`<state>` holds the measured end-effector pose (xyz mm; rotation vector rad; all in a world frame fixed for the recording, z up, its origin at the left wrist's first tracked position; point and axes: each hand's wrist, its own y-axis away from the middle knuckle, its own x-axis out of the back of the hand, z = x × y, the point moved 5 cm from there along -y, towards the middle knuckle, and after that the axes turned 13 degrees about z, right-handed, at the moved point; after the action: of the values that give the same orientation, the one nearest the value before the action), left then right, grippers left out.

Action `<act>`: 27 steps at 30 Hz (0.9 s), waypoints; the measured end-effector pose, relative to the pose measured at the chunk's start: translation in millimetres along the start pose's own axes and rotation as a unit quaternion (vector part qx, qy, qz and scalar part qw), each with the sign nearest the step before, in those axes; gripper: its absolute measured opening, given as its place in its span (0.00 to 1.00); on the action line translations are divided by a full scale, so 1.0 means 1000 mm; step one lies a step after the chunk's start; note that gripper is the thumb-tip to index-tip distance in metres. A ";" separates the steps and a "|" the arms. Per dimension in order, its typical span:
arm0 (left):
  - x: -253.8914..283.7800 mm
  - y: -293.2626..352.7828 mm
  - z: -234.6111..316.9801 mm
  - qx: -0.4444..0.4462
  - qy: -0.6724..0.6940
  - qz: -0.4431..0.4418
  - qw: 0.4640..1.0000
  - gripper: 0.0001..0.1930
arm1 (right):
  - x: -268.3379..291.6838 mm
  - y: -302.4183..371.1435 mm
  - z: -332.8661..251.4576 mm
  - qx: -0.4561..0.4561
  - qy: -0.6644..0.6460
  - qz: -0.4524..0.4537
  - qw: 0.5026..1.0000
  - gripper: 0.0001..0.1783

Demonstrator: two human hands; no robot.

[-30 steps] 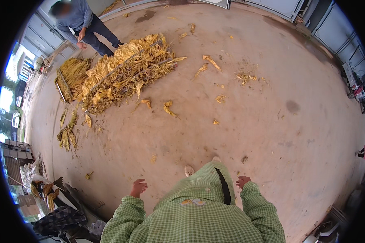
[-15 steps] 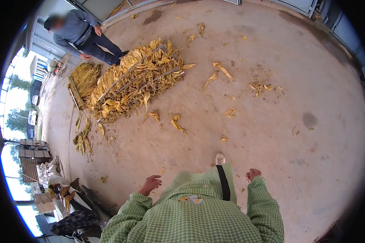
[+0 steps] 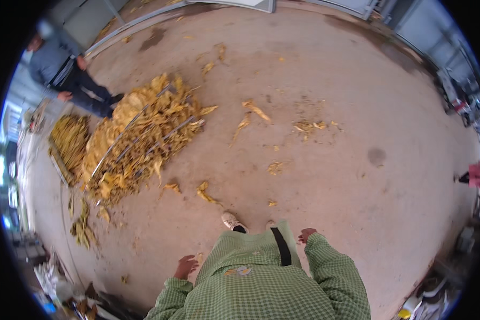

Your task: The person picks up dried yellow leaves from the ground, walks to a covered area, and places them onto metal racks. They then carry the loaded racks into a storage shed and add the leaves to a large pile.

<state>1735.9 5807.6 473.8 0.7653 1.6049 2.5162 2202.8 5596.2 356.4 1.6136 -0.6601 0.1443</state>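
Note:
My left hand [image 3: 185, 266] hangs beside my green checked smock [image 3: 250, 290], its fingers loosely apart and nothing in it. On the other side, my right hand [image 3: 307, 235] is also away from everything, with its fingers slightly bent and holding nothing I can see. Neither hand touches anything. Ahead to the left lies a big heap of dried yellow-brown leaves [image 3: 138, 144], with long thin metal rods across it. A flatter bundle of greenish-yellow leaves [image 3: 69, 138] adjoins its left side.
A person in dark clothes [image 3: 72, 74] stands behind the heap. Loose leaves [image 3: 257, 111] are scattered on the concrete floor [image 3: 325, 192]. Stacked items and bags [image 3: 53, 280] line the lower left; assorted clutter [image 3: 437, 293] sits at the lower right. Someone in pink [image 3: 476, 175] is at the right edge.
My view has swung right, so the heap and the person now appear farther left and lower. My other shoe has come into view. Both hands still hang at my sides.

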 end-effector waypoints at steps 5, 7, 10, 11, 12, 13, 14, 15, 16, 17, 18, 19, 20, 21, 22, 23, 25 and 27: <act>0.041 -0.086 0.013 0.009 0.018 -0.009 1.000 0.16 | 0.001 0.064 -0.125 0.184 0.003 -0.011 0.983 0.20; 0.054 -0.143 0.039 0.029 -0.003 -0.068 0.997 0.16 | 0.011 0.070 -0.118 0.182 -0.048 0.013 0.982 0.20; 0.041 -0.187 0.080 0.063 0.068 -0.107 0.990 0.17 | 0.016 0.073 -0.131 0.200 -0.011 0.018 0.980 0.20; 0.026 -0.176 0.099 0.017 0.018 -0.077 0.997 0.17 | 0.019 0.063 -0.122 0.188 0.011 0.031 0.982 0.20; 0.015 -0.160 0.124 -0.034 -0.031 -0.045 0.998 0.17 | 0.021 0.056 -0.115 0.182 0.023 0.042 0.982 0.20; -0.001 -0.156 0.140 -0.064 -0.049 -0.075 0.994 0.18 | 0.027 0.050 -0.108 0.177 0.040 0.056 0.982 0.20; -0.015 -0.150 0.153 -0.053 -0.045 -0.092 0.993 0.18 | 0.034 0.046 -0.100 0.170 0.058 0.069 0.981 0.20; -0.040 -0.126 0.176 -0.043 -0.043 -0.114 0.992 0.18 | 0.043 0.043 -0.089 0.146 0.032 0.075 0.986 0.21; -0.056 -0.109 0.192 -0.030 -0.036 -0.130 0.990 0.18 | 0.048 0.041 -0.081 0.128 0.010 0.076 0.989 0.21; -0.071 -0.106 0.204 -0.058 -0.046 -0.142 0.987 0.18 | 0.053 0.039 -0.073 0.109 -0.012 0.077 0.991 0.21; -0.083 -0.103 0.214 -0.085 -0.055 -0.152 0.983 0.18 | 0.057 0.036 -0.065 0.112 -0.009 0.089 0.990 0.21; -0.096 -0.098 0.224 -0.112 -0.063 -0.163 0.978 0.18 | 0.062 0.034 -0.058 0.114 -0.006 0.101 0.988 0.21; -0.109 -0.093 0.233 -0.130 -0.073 -0.178 0.973 0.18 | 0.068 0.033 -0.049 0.115 -0.003 0.112 0.987 0.22; -0.121 -0.085 0.241 -0.149 -0.081 -0.189 0.967 0.18 | 0.071 0.036 -0.042 0.088 -0.037 0.098 0.991 0.22; -0.129 -0.077 0.249 -0.168 -0.086 -0.199 0.961 0.18 | 0.078 0.046 -0.042 0.080 -0.021 0.102 0.991 0.21; -0.134 -0.070 0.255 -0.178 -0.109 -0.208 0.956 0.19 | 0.085 0.061 -0.043 0.072 -0.006 0.105 0.992 0.21; -0.140 -0.070 0.255 -0.157 -0.116 -0.211 0.958 0.18 | 0.088 0.061 -0.030 0.074 0.015 0.116 0.990 0.22; -0.141 -0.081 0.249 -0.131 -0.125 -0.225 0.957 0.19 | 0.084 0.048 -0.011 0.097 0.043 0.137 0.985 0.23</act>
<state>1951.0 6009.1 433.9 0.5781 1.1706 2.1451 2251.9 5578.1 438.4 1.6856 -0.8189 0.4895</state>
